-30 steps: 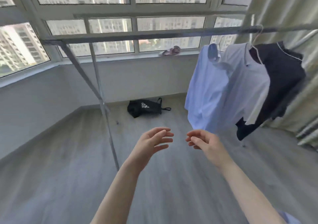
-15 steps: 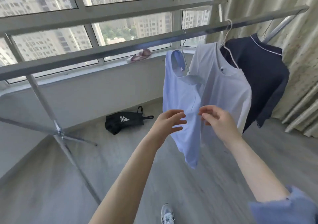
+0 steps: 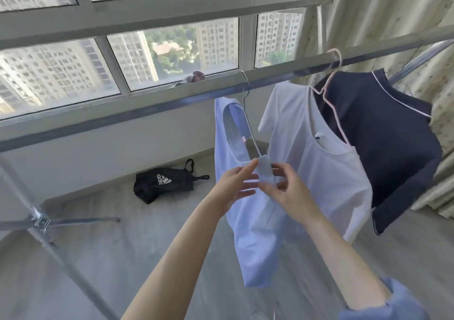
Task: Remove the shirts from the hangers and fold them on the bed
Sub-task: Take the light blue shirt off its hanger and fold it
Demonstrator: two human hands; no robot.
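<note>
Three shirts hang side by side on the metal rail point(image 3: 172, 103): a light blue shirt point(image 3: 253, 233) at left on a thin wire hanger point(image 3: 248, 123), a white shirt point(image 3: 326, 172) in the middle on a pink hanger point(image 3: 329, 93), and a navy shirt point(image 3: 385, 132) with white piping at right, near the patterned curtain point(image 3: 393, 19). Both hands meet at the blue shirt's near shoulder strap. Left hand point(image 3: 235, 187): fingers partly spread, tips touching the strap from the left. Right hand point(image 3: 287, 191): thumb and fingers pinching the strap fabric. Small pink tag inside the blue collar; writing unreadable. On the grey floor point(image 3: 98, 258) under the window point(image 3: 147, 49) lies a black bag point(image 3: 164, 184) printed "adidas" with the three-stripe logo.
</note>
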